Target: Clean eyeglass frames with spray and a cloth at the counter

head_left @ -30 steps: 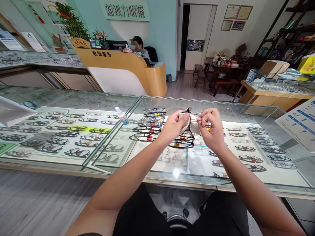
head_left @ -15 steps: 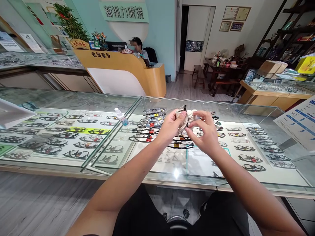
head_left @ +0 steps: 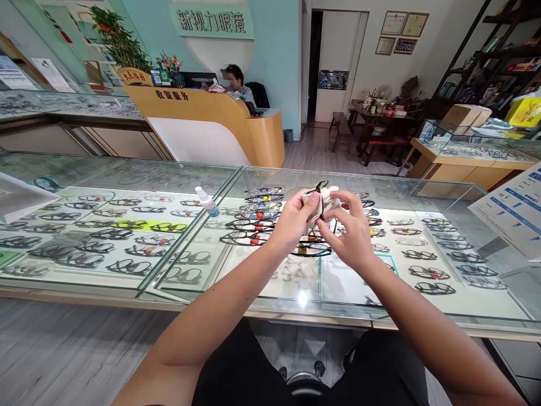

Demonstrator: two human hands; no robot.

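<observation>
My left hand (head_left: pixel 295 219) is closed on a pale cloth (head_left: pixel 311 210) that wraps part of a dark-framed pair of glasses (head_left: pixel 320 194). On the other side, my right hand (head_left: pixel 350 225) pinches the same glasses and cloth between thumb and fingers. Both hands are raised over the glass display counter. Rows of eyeglasses (head_left: pixel 246 238), some with red or yellow tags, lie beneath and around the hands. A small spray bottle (head_left: pixel 207 202) with a white cap and blue liquid stands upright on the glass to the left.
The glass counter (head_left: pixel 270 307) spans the view, with more frames inside. White printed sheets stand at the left (head_left: pixel 21 197) and right (head_left: pixel 513 211). Beyond, a person (head_left: pixel 239 82) sits behind a wooden reception desk (head_left: pixel 203 110). A stool (head_left: pixel 306 383) is below me.
The glasses in my hands have tilted slightly, with more of the dark frame showing above and below the cloth. Both hands keep nearly the same place.
</observation>
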